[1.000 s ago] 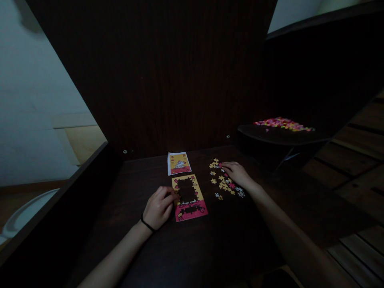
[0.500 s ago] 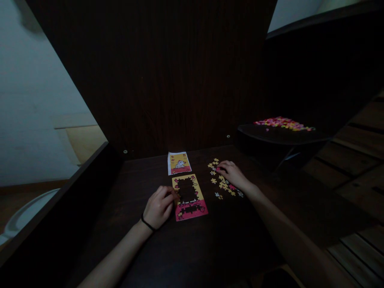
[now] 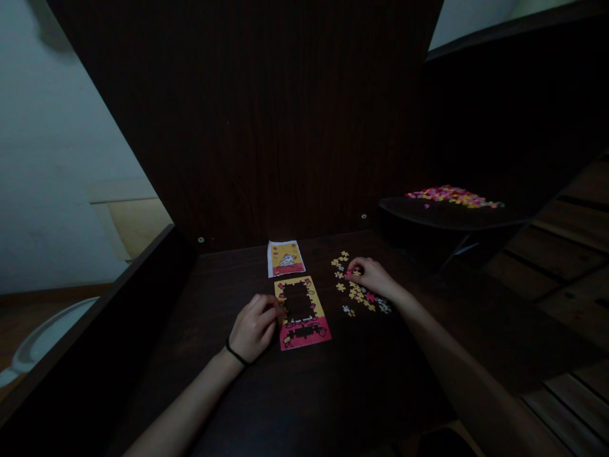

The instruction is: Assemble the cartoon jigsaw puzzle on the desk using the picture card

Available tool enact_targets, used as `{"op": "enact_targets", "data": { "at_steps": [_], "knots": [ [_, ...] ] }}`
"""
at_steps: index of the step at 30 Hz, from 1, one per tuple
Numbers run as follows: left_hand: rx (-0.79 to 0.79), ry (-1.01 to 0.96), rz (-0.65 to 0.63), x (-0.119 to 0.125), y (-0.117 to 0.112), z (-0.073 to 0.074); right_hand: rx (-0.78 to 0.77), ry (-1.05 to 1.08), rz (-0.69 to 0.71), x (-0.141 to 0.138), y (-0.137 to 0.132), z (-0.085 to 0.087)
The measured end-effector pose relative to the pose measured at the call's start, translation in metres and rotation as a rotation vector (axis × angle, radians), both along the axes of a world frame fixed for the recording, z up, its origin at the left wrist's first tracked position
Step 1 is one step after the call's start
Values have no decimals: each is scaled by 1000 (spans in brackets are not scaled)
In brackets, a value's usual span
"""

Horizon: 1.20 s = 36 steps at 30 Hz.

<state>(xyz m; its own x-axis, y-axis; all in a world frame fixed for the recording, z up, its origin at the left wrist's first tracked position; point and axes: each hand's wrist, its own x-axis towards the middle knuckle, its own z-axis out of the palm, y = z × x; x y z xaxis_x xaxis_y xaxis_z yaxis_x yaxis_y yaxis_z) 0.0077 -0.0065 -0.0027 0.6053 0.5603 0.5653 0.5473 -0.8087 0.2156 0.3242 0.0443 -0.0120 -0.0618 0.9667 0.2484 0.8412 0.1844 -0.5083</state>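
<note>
A partly built jigsaw puzzle with a yellow and pink border and a dark empty middle lies on the dark table. My left hand, with a black band at the wrist, rests curled against the puzzle's left edge. My right hand lies over a scatter of loose yellow, white and pink pieces to the right, fingertips pinched on a pink piece. A small reference picture lies just beyond the puzzle.
A dark wooden panel rises behind the table, with a low side wall on the left. A dark tray with several bright pieces sits at the right. Wooden floor slats show further right.
My right hand has drawn back slightly from the far pieces and its fingers have closed around a pink piece. My left hand has stayed at the puzzle's edge.
</note>
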Motion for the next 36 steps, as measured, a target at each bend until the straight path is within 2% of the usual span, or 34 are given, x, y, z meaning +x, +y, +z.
{"op": "enact_targets", "data": {
  "at_steps": [3,8,13,16,18,20,27,33,36],
  "knots": [
    [-3,5,0,0,0,0,-4,53,13,-1,-2,4],
    [-12,10,11,0,0,1,90,102,-25,-10,-9,19],
    [-28,15,20,0,0,1,31,349,106,-37,-19,26],
    [-17,16,22,0,0,0,-46,499,183,-56,-24,23],
    [-7,15,20,0,0,0,-142,598,282,-66,-28,22],
    [4,13,21,0,0,0,-229,633,363,-74,-33,23],
    [32,23,20,0,1,-2,-466,698,501,-87,-42,26],
    [60,64,23,1,-1,1,-486,660,558,-85,-39,20],
    [71,134,-45,8,-13,6,-477,659,553,-83,-37,16]
  ]
}}
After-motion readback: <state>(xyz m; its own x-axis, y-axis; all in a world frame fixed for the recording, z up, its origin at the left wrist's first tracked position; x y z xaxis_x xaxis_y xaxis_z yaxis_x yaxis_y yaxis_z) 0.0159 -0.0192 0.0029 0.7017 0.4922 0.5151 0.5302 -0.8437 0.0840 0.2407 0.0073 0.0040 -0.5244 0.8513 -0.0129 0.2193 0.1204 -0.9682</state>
